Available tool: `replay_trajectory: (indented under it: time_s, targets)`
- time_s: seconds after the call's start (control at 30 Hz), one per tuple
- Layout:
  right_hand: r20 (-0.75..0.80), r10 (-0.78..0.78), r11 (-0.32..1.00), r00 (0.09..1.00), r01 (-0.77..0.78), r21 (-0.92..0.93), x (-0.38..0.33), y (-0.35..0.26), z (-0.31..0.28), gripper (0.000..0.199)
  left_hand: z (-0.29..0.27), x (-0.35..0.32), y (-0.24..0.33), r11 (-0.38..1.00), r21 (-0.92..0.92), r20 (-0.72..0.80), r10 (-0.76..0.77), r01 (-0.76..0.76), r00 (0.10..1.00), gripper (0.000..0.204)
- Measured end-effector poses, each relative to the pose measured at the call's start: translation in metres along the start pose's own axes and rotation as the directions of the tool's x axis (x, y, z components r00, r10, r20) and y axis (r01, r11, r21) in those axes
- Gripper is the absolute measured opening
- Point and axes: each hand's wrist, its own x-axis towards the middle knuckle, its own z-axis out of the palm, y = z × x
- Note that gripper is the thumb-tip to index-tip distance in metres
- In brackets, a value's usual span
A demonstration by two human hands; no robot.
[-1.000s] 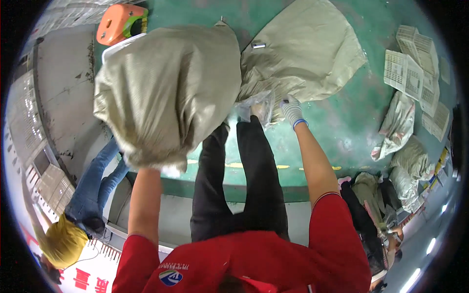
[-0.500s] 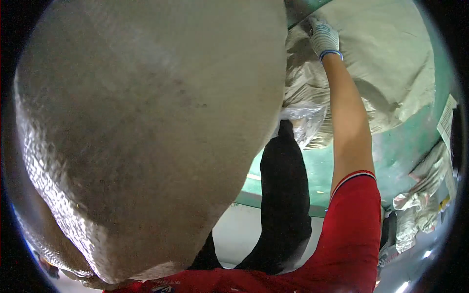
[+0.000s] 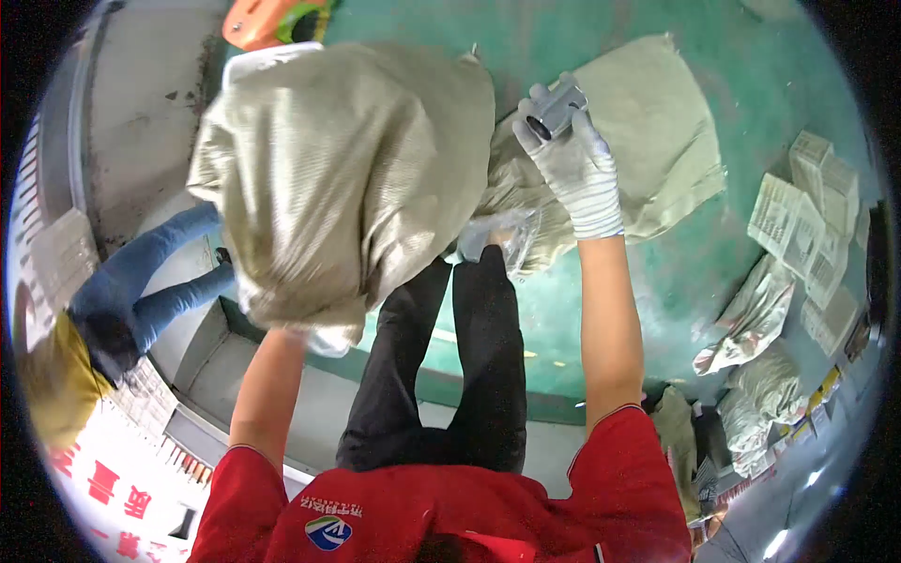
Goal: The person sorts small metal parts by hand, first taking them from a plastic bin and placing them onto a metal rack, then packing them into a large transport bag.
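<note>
In my right hand (image 3: 572,155), which wears a white striped glove, is a short shiny metal tube (image 3: 558,111). The fingers curl round it, and its dark open end faces left. Below the hand a beige woven sack (image 3: 648,131) lies on the floor, with clear plastic (image 3: 526,239) at its near edge by my foot. A second beige woven sack (image 3: 347,159), bulky and creased, fills the left side in front of me. My left forearm (image 3: 269,385) runs up to its lower edge, where the sack hides my left hand and its fingers.
The floor (image 3: 751,56) is green. At the upper left is an orange object (image 3: 267,23). A person in blue jeans (image 3: 164,267) and a yellow top is close on the left. Printed light-coloured sheets or boxes (image 3: 802,220) and more sacks (image 3: 765,394) line the right side.
The left sack has moved down and away from close before the camera. My right hand has risen off the right sack and now shows the metal tube. My left forearm has come into view.
</note>
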Motion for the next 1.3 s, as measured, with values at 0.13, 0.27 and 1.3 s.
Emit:
replay_trajectory:
  time_s: [0.13, 0.27, 1.3]
  targets:
    - [0.208, 0.027, 0.998, 0.978, -0.016, -0.052, -0.028, -0.019, 0.119, 0.070, 0.092, -0.023, 0.017, 0.991, -0.036, -0.078, 0.124, -0.127, 0.989, 0.035]
    - [0.336, 0.063, 0.996, 0.940, -0.035, -0.087, -0.052, -0.040, 0.173, 0.074, 0.202, -0.145, 0.064, 0.906, 0.342, 0.037, 0.251, -0.248, 0.967, 0.036]
    - [0.431, 0.390, 0.860, 0.813, -0.155, -0.486, -0.087, 0.303, 0.405, 0.057, 0.251, -0.364, 0.311, 0.226, 0.298, 0.320, 0.892, -0.928, 0.320, 0.057]
